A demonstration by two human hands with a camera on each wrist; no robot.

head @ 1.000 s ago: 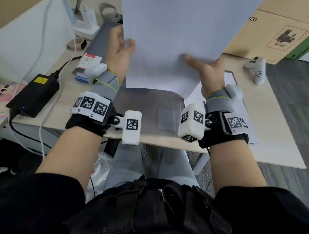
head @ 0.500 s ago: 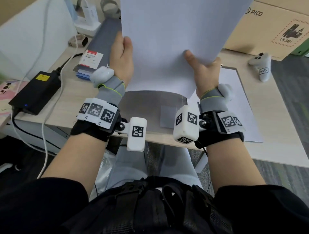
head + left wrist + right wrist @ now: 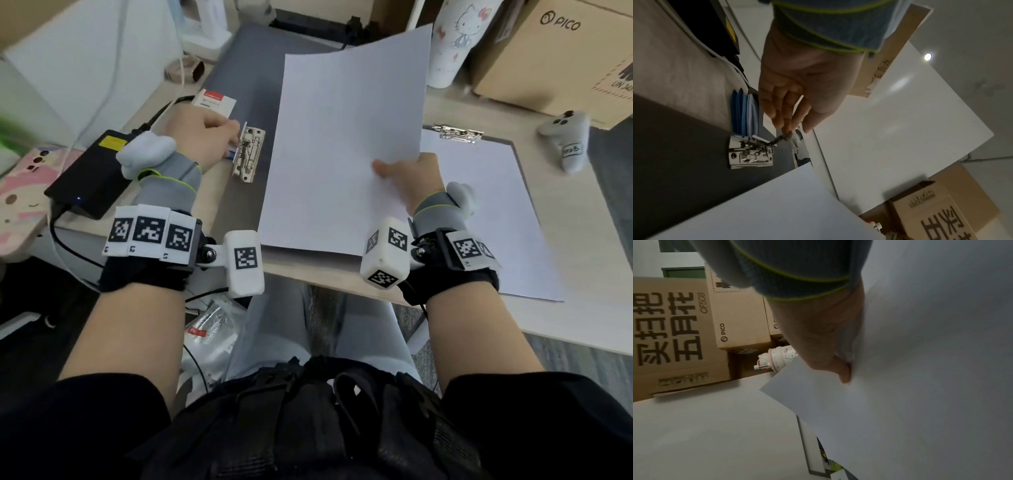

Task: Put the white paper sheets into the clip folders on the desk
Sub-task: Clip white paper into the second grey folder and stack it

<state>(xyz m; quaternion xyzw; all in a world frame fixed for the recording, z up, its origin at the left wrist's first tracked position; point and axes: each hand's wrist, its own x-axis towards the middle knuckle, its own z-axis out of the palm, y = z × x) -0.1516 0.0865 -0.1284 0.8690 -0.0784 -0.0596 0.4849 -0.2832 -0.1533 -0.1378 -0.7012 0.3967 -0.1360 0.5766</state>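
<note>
Head view, with both wrist views. The right hand [image 3: 416, 178] holds the white paper sheets [image 3: 342, 137] by their right edge, thumb on top and the remaining fingers beneath (the right wrist view shows a fingertip [image 3: 844, 374] pressed against the paper's underside), so that the sheets hang tilted just above the open grey clip folder [image 3: 246, 85] rather than lying on it. Held this way, the paper leaves the metal clip mechanism [image 3: 248, 154] at the folder's left side uncovered. The left hand [image 3: 202, 133] reaches to that mechanism; the left wrist view shows its fingertips [image 3: 785, 126] curled and pinching the thin lever that rises from the clip, probably to raise the clamp so the sheets' left edge can slide under. A second folder, a clipboard [image 3: 520, 178] with its own clip [image 3: 457, 132] at the far edge, lies to the right on the desk [image 3: 582, 274] and already carries a sheet, which suggests the task is part done. A risk to judge: one-handed, the sheets may sag or fan before the clamp closes.
</note>
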